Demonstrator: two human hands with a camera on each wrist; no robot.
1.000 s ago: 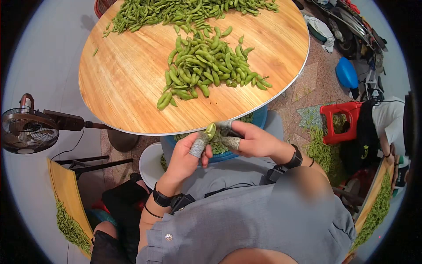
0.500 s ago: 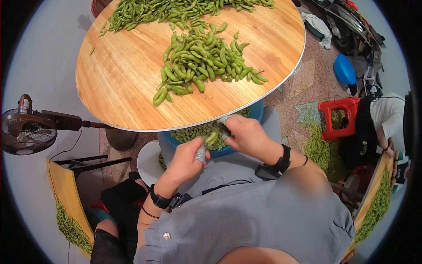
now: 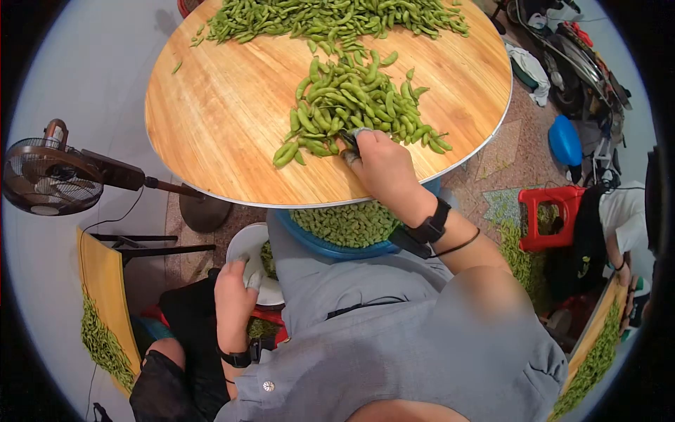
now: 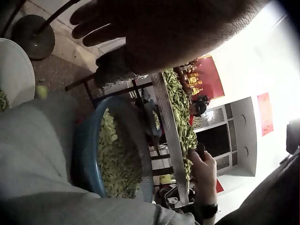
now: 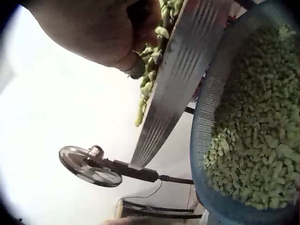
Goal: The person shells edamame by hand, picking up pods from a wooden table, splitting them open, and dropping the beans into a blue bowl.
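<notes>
In the head view, my left hand (image 3: 235,288) is over the edge of a white bucket (image 3: 240,246), grey wrapping on its fingers. The left wrist view shows that hand (image 4: 136,37) with fingers extended and nothing held; a blurred green pod (image 4: 41,91) is beside the bucket (image 4: 23,70). My right hand (image 3: 387,169), its fingertips wrapped, reaches to the near edge of the pod pile (image 3: 344,98) on the round wooden table (image 3: 211,126). In the right wrist view, the right hand (image 5: 103,33) is against the pods (image 5: 149,70); whether it pinches one is hidden.
A blue basin (image 3: 330,252) of shelled beans (image 3: 344,224) sits below the table edge. More pods (image 3: 281,17) cover the table's far side. Left stands a fan (image 3: 53,176); right are a red stool (image 3: 552,239), a blue basin and another person's arm (image 3: 617,250).
My hands have moved apart from above the bean basin: the left down to the white bucket, the right up to the table pile. The pod between them is gone from there.
</notes>
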